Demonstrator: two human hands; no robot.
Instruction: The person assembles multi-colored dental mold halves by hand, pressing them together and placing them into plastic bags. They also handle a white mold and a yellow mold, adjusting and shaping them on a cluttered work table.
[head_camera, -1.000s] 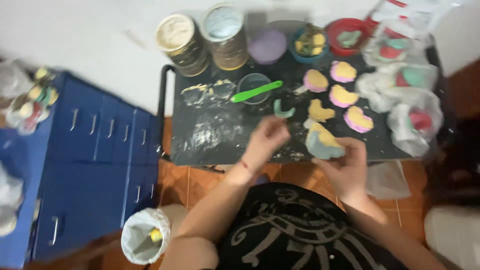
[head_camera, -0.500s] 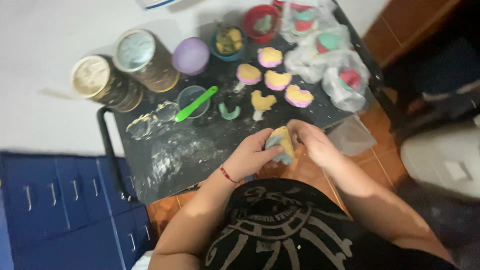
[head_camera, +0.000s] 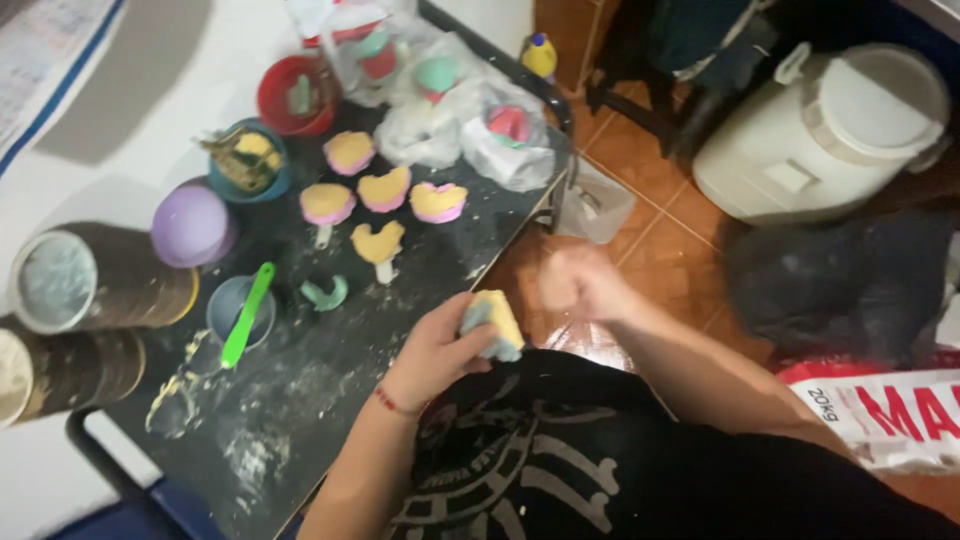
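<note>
Head view: we are looking down at a dark, flour-dusted table (head_camera: 300, 400) while we are holding a filled mould just off its near edge, above our lap.
Left hand: our left hand (head_camera: 432, 352) is wrapping its grip around a pale blue mould packed with yellow dough (head_camera: 492, 325), fingers curled under it so the dough face is staying up and reachable.
Right hand: our right hand (head_camera: 578, 283) is hovering just beside the mould as a blurred fist; we cannot tell whether it is gripping anything.
Finished pieces: four yellow-and-pink shaped pieces (head_camera: 385, 190) are sitting in a loose cluster toward the far edge, apart from one another so they are not sticking.
Tools: a green spatula (head_camera: 246, 315) is resting across a small grey cup (head_camera: 232, 310) near the left edge, keeping its blade off the flour; a teal crescent cutter (head_camera: 324, 294) is lying just beside it.
Containers: two large tins (head_camera: 90, 290) are lying along the left edge, and bagged moulds (head_camera: 470, 130) are crowding the far right corner, out of the working patch.
</note>
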